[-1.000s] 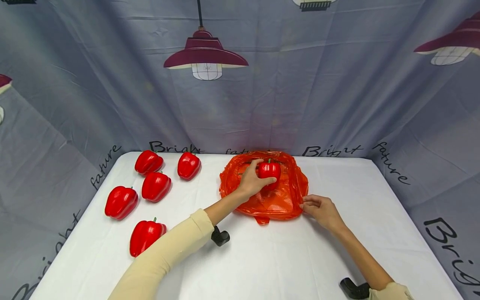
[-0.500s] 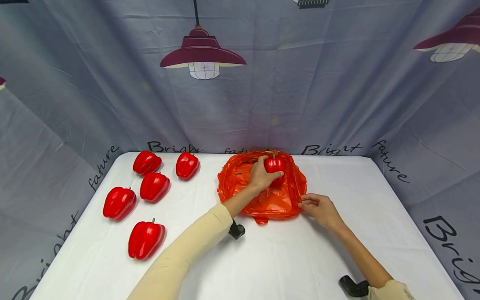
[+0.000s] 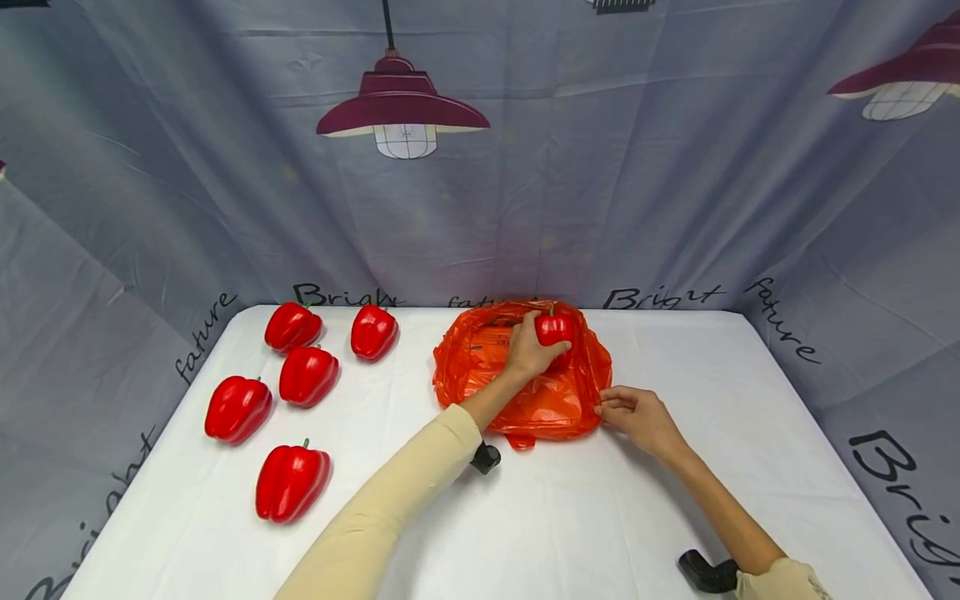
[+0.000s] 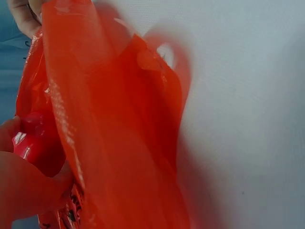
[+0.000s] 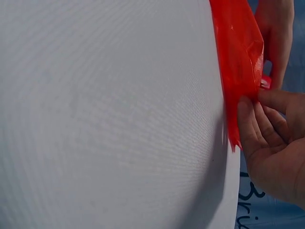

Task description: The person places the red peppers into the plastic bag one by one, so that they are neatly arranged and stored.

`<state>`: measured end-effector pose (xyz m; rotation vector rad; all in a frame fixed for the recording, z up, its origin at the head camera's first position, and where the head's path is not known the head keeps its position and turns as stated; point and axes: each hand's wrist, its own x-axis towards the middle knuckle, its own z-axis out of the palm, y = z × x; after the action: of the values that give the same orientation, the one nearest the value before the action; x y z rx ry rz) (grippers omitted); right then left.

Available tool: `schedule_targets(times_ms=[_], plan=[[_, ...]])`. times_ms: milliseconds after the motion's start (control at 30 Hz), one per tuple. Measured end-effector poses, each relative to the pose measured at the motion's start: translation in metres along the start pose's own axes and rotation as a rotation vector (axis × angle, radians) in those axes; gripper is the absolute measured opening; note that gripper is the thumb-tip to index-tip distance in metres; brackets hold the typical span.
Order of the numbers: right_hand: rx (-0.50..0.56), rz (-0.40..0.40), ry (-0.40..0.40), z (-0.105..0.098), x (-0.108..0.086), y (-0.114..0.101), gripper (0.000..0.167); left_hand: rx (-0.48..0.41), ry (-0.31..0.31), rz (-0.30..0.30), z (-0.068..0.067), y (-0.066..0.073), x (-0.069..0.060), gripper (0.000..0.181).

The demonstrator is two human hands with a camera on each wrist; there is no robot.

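In the head view a red plastic bag [image 3: 540,408] lies spread on the table with its mouth facing up. My left hand [image 3: 528,350] reaches into that mouth and grips a red bell pepper [image 3: 554,328] by its sides, near the bag's right inner wall. The left wrist view shows the same pepper [image 4: 40,148] between thumb and fingers, partly hidden behind the bag's wall. My right hand [image 3: 641,421] pinches the bag's right rim; in the right wrist view its fingertips [image 5: 245,107] hold the plastic edge. Whether anything else lies inside the bag cannot be seen.
Several red bell peppers lie on the left of the white table [image 3: 570,533], the nearest pepper [image 3: 292,482] beside my left sleeve [image 3: 405,492]. A grey printed curtain [image 3: 570,167] hangs behind the table and along both sides.
My left hand has carried the bell pepper a little to the right and farther back inside the bag. The right hand still holds the rim in about the same place.
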<state>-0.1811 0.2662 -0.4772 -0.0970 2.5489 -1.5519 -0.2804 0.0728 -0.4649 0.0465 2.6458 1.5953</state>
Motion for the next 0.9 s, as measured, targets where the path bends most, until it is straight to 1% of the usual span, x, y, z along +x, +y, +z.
schedule_targets(times_ms=[133,267,367,567,667,733,833,900], plan=[[-0.020,0.009,-0.001,0.000,0.000,-0.001,0.032,0.038,-0.006,0.012,0.003,0.000,0.002,0.075],[-0.017,0.010,-0.006,-0.001,-0.001,-0.002,0.031,0.064,-0.011,0.013,0.004,0.000,0.004,0.078],[-0.007,0.010,-0.004,-0.001,-0.001,-0.003,0.031,0.069,-0.021,0.010,0.002,0.002,0.004,0.080],[-0.017,-0.006,0.005,-0.002,-0.003,-0.003,0.028,0.056,-0.069,0.004,-0.004,0.003,0.001,0.083],[-0.015,-0.010,0.005,-0.002,-0.003,-0.003,0.028,0.051,-0.088,0.018,-0.009,0.002,-0.001,0.082],[-0.008,-0.004,0.007,-0.001,-0.002,-0.004,0.029,0.045,-0.103,0.035,-0.016,0.002,-0.003,0.081],[0.000,-0.002,0.010,-0.002,-0.002,-0.003,0.029,0.029,-0.127,0.058,-0.029,0.003,-0.010,0.081],[0.004,-0.004,0.013,-0.002,-0.003,-0.003,0.029,0.016,-0.142,0.084,-0.038,0.003,-0.015,0.080]])
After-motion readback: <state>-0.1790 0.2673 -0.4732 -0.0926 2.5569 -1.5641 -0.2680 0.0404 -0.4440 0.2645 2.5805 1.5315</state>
